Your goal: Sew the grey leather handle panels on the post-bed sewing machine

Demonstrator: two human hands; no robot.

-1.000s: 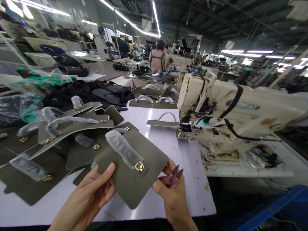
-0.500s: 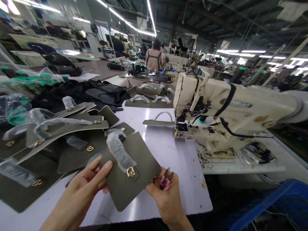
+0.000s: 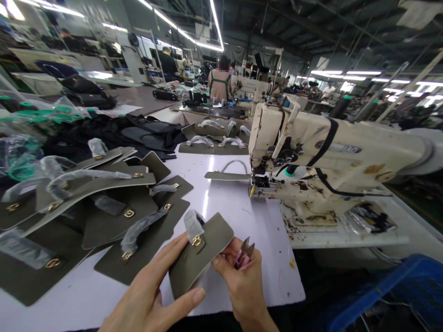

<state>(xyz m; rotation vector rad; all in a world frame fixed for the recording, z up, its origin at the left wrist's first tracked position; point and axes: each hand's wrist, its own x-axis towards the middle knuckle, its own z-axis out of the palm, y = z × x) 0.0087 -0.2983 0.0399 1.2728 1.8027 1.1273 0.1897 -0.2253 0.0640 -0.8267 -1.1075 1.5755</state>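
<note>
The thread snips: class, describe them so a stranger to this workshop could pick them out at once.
Start at the cream sewing machine, then drop to the near edge of the white table. There the right hand holds the thread snips, the only pink-handled, metal-pointed thing among olive-grey panels.

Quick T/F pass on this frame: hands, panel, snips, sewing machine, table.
1. The left hand grips a grey-green panel with a gold buckle. True.
2. The right hand is empty. False: it holds pink snips, blades pointing up.
3. A flat piece lies at the needle of the sewing machine. True.
4. The white table carries nothing left of the hands. False: a pile of panels lies there.
</note>
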